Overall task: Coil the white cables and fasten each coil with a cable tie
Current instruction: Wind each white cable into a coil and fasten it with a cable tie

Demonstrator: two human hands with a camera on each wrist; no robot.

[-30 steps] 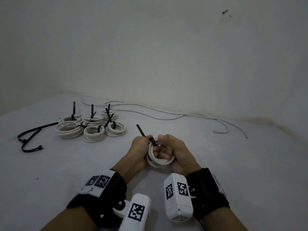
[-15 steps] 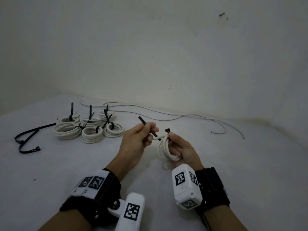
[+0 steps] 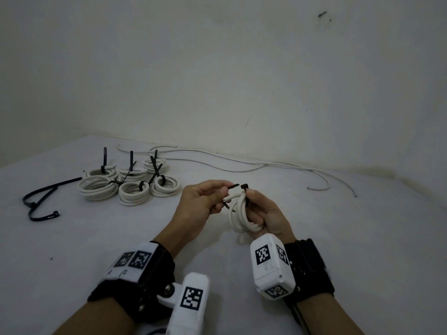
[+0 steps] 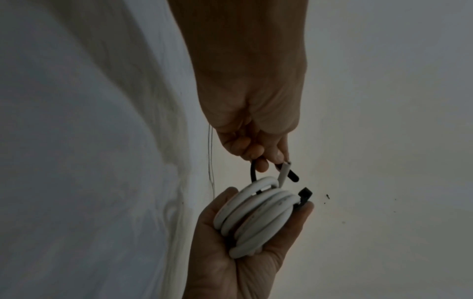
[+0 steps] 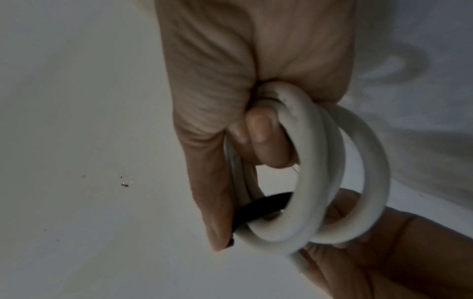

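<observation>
My right hand (image 3: 252,209) grips a small coil of white cable (image 3: 238,215) upright above the table, fingers curled through its middle. A black cable tie (image 3: 227,204) runs through the coil. Its square head (image 3: 244,186) sticks up by my right thumb. My left hand (image 3: 223,192) pinches the tie's tail (image 3: 234,186), whose tip points at the head across a small gap. In the left wrist view the tail (image 4: 291,176) bends over the coil (image 4: 256,218) toward the head (image 4: 305,194). The right wrist view shows the tie (image 5: 266,204) passing inside the coil (image 5: 320,172).
Several tied coils (image 3: 130,187) with upright black tie tails sit at the back left. Loose black cable ties (image 3: 41,201) lie further left. Uncoiled white cables (image 3: 242,163) run along the foot of the wall (image 3: 242,68). The table (image 3: 350,238) is covered in white.
Both hands rose off the table and parted. My left hand took the tie's tail, drew it out, then bent its tip round toward the head held at my right thumb.
</observation>
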